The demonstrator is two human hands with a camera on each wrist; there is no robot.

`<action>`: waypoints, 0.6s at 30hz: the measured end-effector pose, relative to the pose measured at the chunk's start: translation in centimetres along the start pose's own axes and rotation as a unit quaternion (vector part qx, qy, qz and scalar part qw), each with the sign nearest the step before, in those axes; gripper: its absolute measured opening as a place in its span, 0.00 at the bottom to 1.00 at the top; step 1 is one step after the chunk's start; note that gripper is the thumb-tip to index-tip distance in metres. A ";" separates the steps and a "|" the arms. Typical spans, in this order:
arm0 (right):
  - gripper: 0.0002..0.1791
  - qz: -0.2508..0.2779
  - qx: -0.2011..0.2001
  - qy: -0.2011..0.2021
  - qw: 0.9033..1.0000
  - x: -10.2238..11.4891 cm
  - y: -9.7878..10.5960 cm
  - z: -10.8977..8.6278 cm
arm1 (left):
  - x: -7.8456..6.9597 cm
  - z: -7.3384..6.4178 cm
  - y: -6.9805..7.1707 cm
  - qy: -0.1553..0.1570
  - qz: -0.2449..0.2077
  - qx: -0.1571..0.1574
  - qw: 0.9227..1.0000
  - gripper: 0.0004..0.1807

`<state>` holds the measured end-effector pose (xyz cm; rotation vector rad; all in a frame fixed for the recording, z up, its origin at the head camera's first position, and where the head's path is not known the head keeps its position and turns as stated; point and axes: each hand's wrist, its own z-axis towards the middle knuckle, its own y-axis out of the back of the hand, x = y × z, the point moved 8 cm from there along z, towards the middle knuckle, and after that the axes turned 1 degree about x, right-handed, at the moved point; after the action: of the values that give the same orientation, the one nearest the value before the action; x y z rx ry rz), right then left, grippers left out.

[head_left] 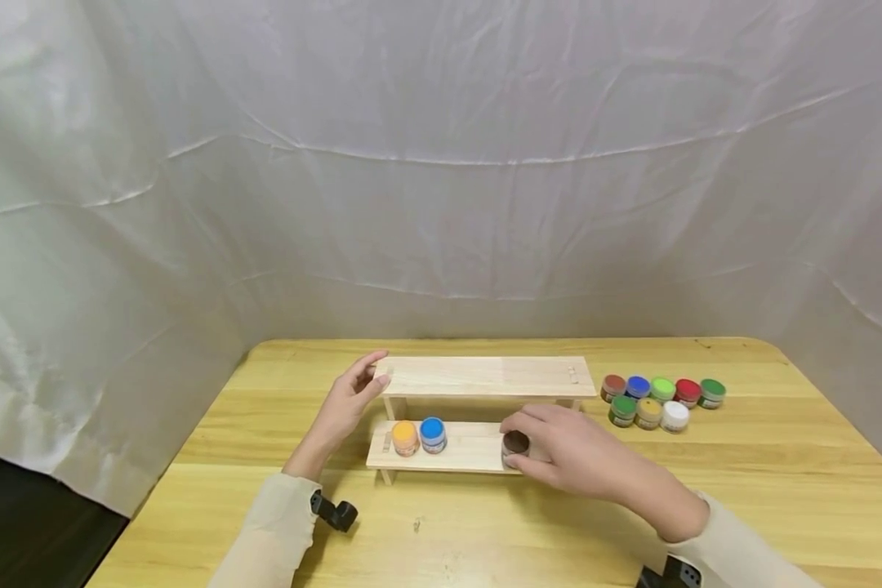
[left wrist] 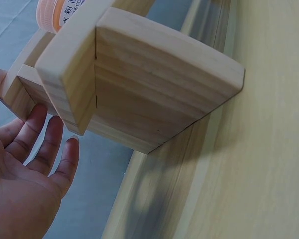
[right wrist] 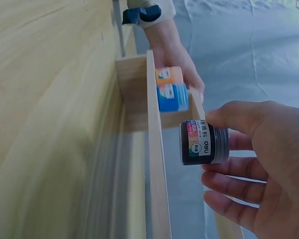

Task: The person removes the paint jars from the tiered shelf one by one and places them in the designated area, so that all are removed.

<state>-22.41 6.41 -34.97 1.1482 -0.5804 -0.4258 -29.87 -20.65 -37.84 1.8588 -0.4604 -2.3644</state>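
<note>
My right hand (head_left: 584, 453) pinches a dark brown paint jar (head_left: 516, 443) between thumb and fingers, over the right part of the lower step of a two-step wooden rack (head_left: 478, 457). In the right wrist view the jar (right wrist: 192, 144) shows its printed label and stands apart from the step's edge. An orange paint jar (head_left: 405, 439) and a blue one (head_left: 433, 436) stand side by side at the left end of that step. My left hand (head_left: 341, 408) holds the left end of the upper step (head_left: 481, 376), thumb and fingertips at its corners.
Right of the rack, several paint jars stand in two rows on the wooden table, among them a light green jar (head_left: 662, 389), a red jar (head_left: 687, 392) and a white jar (head_left: 674, 416). A pale cloth curtain (head_left: 485, 229) hangs behind the table.
</note>
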 end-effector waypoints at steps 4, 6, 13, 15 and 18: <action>0.16 0.011 -0.001 -0.020 1.000 -1.0 0.6 -0.9 | 0.0 -0.1 0.0 0.000 0.002 -0.001 1.000 0.27; 0.15 0.014 -0.004 -0.023 1.000 -1.4 0.8 -1.2 | 0.0 -0.1 0.0 -0.002 0.002 -0.004 1.000 0.27; 0.15 0.022 -0.024 -0.029 0.999 -2.9 1.7 -2.7 | 0.0 -0.1 0.0 -0.006 0.002 -0.006 1.000 0.27; 0.15 0.020 -0.026 -0.040 0.999 -3.4 1.9 -3.2 | 0.0 -0.1 -0.1 -0.006 0.002 -0.005 1.000 0.26; 0.15 0.020 -0.036 -0.056 0.998 -4.2 2.3 -3.9 | -0.1 -0.1 -0.1 -0.008 0.000 -0.005 1.000 0.26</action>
<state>-23.15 12.51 -34.83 1.0466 -0.6783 -0.4755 -29.76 -20.58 -37.82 1.8373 -0.4482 -2.3791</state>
